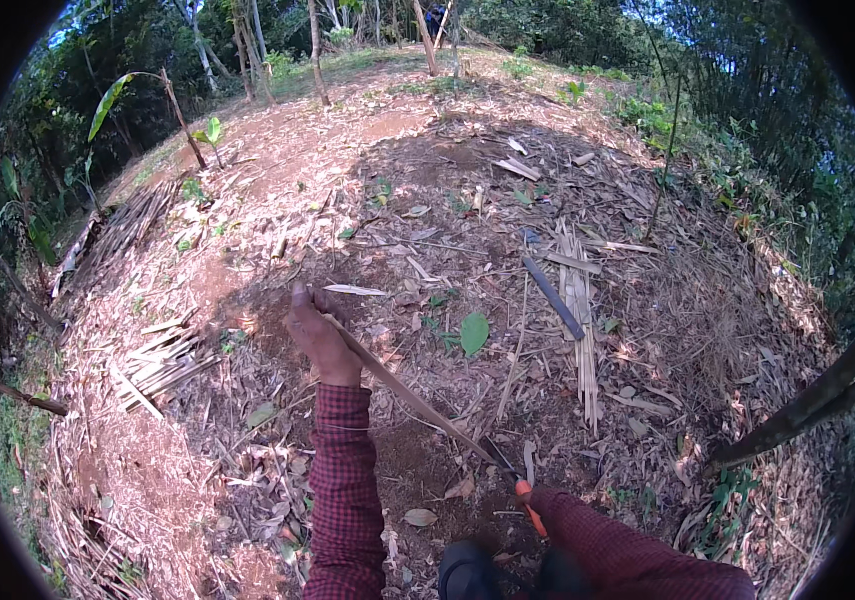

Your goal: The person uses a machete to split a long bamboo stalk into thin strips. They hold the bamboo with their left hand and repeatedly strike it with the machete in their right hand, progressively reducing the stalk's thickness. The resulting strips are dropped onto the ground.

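Observation:
My left hand [319, 338] is closed around the upper end of a long, thin strip of split bamboo or wood [399, 388]. The strip slants down to the right, toward my right side. There a knife with an orange handle [530, 508] has its dark narrow blade [500, 456] against or beside the strip's lower end; I cannot tell whether they touch. My right hand is mostly hidden by its checked red sleeve [607, 535], with the orange handle at the cuff. The dark tips of my shoes [467, 568] show below the knife.
A long dark bar-like tool [553, 298] lies over a bundle of pale strips [579, 340] at the right. Another strip pile [162, 362] lies left. Leaf litter and chips cover the sloping ground. A dark pole [797, 415] slants in at the right; trees stand behind.

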The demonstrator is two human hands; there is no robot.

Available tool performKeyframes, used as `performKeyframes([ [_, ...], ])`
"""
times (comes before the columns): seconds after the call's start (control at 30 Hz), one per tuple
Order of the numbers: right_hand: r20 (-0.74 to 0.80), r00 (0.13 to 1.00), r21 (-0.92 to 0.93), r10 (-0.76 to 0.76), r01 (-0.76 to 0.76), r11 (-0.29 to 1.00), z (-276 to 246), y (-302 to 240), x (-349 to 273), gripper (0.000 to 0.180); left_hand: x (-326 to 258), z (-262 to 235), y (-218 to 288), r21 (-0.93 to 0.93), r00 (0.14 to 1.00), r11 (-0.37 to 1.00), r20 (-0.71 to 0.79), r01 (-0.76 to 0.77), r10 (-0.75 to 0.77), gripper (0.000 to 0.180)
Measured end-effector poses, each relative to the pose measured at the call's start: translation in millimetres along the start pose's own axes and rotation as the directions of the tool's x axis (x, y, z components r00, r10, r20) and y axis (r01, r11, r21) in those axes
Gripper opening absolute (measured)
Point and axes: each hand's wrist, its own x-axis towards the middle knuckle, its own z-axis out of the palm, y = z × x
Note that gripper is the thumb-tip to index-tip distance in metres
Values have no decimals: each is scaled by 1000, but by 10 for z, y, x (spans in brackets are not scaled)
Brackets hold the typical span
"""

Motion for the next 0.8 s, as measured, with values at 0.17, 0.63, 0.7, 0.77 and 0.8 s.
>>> performKeyframes([
  [0.17,-56,983,11,-175,176,984,-104,38,-139,50,-148,122,682,-131,995,988,54,-76,84,35],
  [0.63,-164,960,461,-227,278,843,-351,741,-97,37,-522,902,15,-149,949,972,233,-180,212,27],
  [0.7,-61,952,741,-300,244,625,-1065,62,-884,26,-630,854,25,-61,911,957,292,-285,290,17],
  [0.77,-74,884,848,-462,300,438,-1719,-275,-1348,19,-752,950,-155,2,935,972,275,-234,225,19],
  [0.8,-161,824,840,-543,404,364,-2003,-357,-1557,23,-825,1017,-228,-4,937,975,276,-221,213,20],
])
